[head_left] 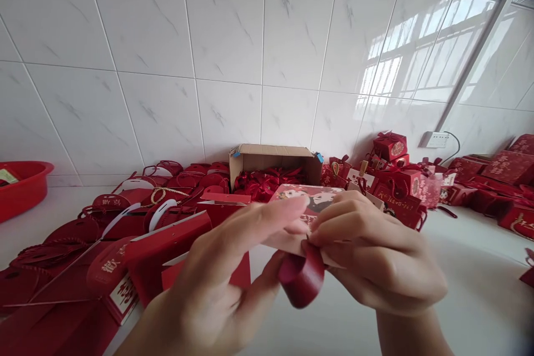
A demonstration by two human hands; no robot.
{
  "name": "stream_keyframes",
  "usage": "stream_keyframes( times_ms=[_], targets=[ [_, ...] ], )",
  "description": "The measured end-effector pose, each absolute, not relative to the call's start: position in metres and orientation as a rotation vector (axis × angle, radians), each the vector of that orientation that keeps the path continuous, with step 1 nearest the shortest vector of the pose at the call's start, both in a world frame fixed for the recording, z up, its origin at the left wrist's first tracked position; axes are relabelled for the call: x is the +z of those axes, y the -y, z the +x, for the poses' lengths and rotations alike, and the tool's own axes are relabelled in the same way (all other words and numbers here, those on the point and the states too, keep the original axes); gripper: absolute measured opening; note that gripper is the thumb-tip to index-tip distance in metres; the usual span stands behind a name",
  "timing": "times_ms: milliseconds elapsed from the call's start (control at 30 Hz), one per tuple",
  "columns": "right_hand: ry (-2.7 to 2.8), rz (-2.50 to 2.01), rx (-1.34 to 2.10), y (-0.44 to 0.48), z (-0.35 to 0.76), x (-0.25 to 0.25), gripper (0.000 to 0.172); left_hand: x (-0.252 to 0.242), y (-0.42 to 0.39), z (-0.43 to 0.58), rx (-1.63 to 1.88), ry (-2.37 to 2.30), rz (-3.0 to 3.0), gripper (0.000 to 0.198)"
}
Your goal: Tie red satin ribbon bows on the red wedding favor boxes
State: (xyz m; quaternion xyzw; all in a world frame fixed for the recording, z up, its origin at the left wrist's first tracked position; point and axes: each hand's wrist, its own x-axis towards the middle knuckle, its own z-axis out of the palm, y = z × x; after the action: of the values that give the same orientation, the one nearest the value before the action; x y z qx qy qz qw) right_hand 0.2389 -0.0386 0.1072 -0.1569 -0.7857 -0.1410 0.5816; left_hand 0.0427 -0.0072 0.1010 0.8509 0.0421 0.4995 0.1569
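Both hands hold a small red box (316,200) with two cartoon figures printed on its top, up in front of the table. A dark red ribbon (303,281) hangs in a loop from the box's near side. My left hand (233,256) supports the box and ribbon from the left, its index finger stretched along the top and its thumb by the ribbon. My right hand (371,250) is closed, with fingertips pinching the ribbon at the box's near edge. The ends of the ribbon and part of the box are hidden behind the fingers.
Against the tiled wall stands an open cardboard box (273,150) of red ribbon bows. Red bags and folded packaging (167,239) spread over the left. Finished-looking red gift boxes (396,178) pile up at the right. A red basin (25,189) sits at the far left.
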Motion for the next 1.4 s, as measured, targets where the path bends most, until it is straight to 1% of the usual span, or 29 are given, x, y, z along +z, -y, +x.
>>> stream_keyframes(
  times_ms=[167,233,400,500,633,733,867,1067,1200,1400],
  targets=[
    [1.741,-0.414,-0.209,0.045,0.233,0.109,0.023,0.110,0.008,0.039,1.320,-0.240,2.688,0.036],
    [1.777,-0.423,-0.215,0.048,0.233,0.111,0.023,0.112,0.008,0.038,1.324,-0.240,2.718,0.030],
    [1.812,-0.494,-0.238,0.055,0.236,0.111,0.015,0.107,0.006,0.041,1.435,-0.242,2.670,0.029],
    [1.771,-0.507,-0.250,0.053,0.235,0.109,0.013,0.102,0.005,0.043,1.519,-0.211,2.642,0.029],
    [1.767,-0.329,-0.244,0.042,0.234,0.107,0.017,0.100,0.003,0.045,1.637,-0.223,2.685,0.032],
    [1.850,-0.235,-0.232,0.034,0.234,0.104,0.017,0.100,0.001,0.043,1.666,-0.270,2.736,0.028],
    [1.839,-0.279,-0.090,0.032,0.232,0.100,0.018,0.104,0.000,0.040,1.711,-0.297,2.826,0.026],
    [1.806,-0.362,-0.018,0.033,0.230,0.097,0.018,0.107,-0.001,0.042,1.756,-0.349,2.851,0.024],
    [1.788,-0.447,0.006,0.033,0.231,0.097,0.021,0.105,-0.003,0.043,1.810,-0.396,2.844,0.026],
    [1.701,-0.392,0.110,0.032,0.228,0.094,0.027,0.101,-0.003,0.045,1.744,-0.460,2.800,0.023]
  ],
)
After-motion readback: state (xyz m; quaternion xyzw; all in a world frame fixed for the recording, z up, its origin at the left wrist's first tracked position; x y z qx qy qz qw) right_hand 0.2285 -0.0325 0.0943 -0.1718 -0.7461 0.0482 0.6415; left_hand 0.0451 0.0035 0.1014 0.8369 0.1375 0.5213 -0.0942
